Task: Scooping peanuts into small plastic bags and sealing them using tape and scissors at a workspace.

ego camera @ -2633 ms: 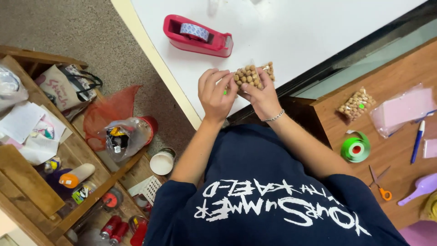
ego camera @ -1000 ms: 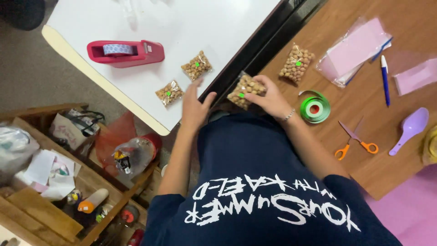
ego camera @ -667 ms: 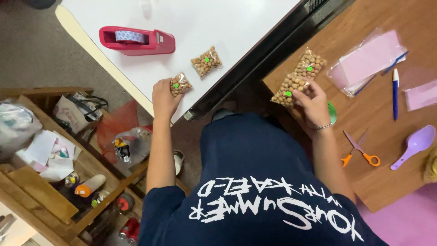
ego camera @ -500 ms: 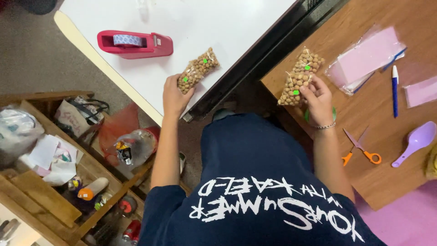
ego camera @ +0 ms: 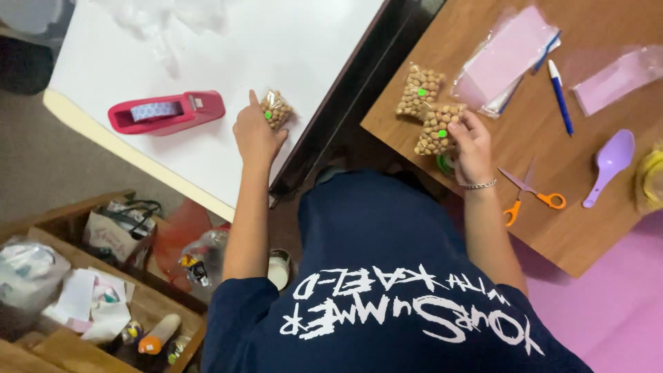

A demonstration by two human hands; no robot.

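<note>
Our left hand [ego camera: 254,132] rests on the white table [ego camera: 138,62], fingertips spread and touching a small clear bag of nuts [ego camera: 275,109] just beyond them, toward the red tape dispenser [ego camera: 166,112]. Our right hand [ego camera: 472,146] pinches a second nut bag [ego camera: 438,129] on the wooden table [ego camera: 552,228] (a third bag [ego camera: 418,91] lies touching it, farther out)

A red tape dispenser [ego camera: 166,112] sits near the white counter's [ego camera: 228,41] left edge. On the brown counter [ego camera: 587,228], orange scissors [ego camera: 528,197] lie near the front edge beside a purple spoon [ego camera: 609,162]; a blue pen [ego camera: 560,97] lies farther back.
</note>
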